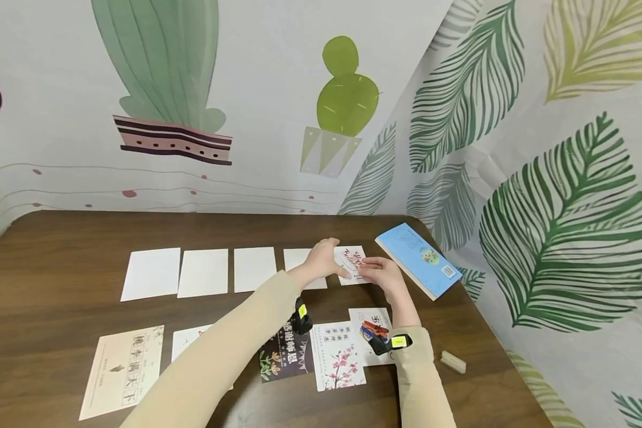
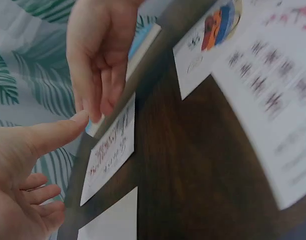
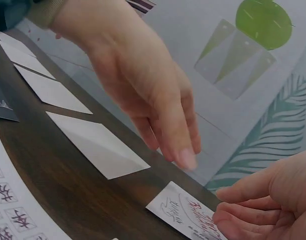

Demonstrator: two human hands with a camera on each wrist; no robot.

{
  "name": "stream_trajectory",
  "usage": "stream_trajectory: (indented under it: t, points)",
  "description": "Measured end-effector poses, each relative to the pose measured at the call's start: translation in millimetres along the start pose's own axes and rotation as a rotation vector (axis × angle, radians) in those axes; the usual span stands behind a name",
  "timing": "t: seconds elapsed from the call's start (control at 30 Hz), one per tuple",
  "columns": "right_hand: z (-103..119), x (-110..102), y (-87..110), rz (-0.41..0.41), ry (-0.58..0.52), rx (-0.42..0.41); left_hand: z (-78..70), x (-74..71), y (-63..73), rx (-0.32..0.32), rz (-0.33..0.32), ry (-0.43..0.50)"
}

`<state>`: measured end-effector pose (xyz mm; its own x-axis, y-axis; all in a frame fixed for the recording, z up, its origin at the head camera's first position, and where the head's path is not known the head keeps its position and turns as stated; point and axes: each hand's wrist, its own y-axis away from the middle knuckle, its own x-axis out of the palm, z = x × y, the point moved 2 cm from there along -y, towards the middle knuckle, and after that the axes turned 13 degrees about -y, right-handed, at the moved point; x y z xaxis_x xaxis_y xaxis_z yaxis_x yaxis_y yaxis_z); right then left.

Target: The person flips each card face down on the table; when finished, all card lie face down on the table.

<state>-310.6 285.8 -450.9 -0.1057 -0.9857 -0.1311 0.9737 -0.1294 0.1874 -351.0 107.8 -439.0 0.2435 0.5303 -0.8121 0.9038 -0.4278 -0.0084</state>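
A small white card (image 1: 350, 259) with red lettering lies at the right end of the back row, between my hands. At its left side is my left hand (image 1: 322, 261), thumb and fingers spread apart with nothing between them. My right hand (image 1: 383, 274) is over the card's right edge, fingers loosely bent and empty. In the left wrist view the lettered card (image 2: 110, 155) lies flat on the table below both hands. The right wrist view shows the right hand (image 3: 272, 200) overlapping the card's edge, with the left hand (image 3: 143, 85) above, fingers pointing down.
Several blank white cards (image 1: 203, 273) continue the back row leftward. Nearer me lie printed cards, including a cream one (image 1: 123, 371), a dark one (image 1: 286, 356) and one with pink blossoms (image 1: 339, 356). A blue book (image 1: 414, 255) and a small pale block (image 1: 453, 361) are at the right.
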Motion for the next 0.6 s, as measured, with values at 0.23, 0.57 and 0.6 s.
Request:
stream_trajectory:
  t: [0.23,0.57,0.6]
  points:
    - [-1.0,-10.6,1.0,-0.002,0.043,0.016,-0.2,6.7,-20.2,0.040,0.086,-0.115]
    - [-2.7,-15.2,0.7,0.016,0.012,0.004,1.2,18.4,-30.0,0.090,0.140,-0.216]
    - [-3.3,-16.0,0.7,0.014,0.009,0.006,0.8,19.7,-30.5,0.093,0.142,-0.232]
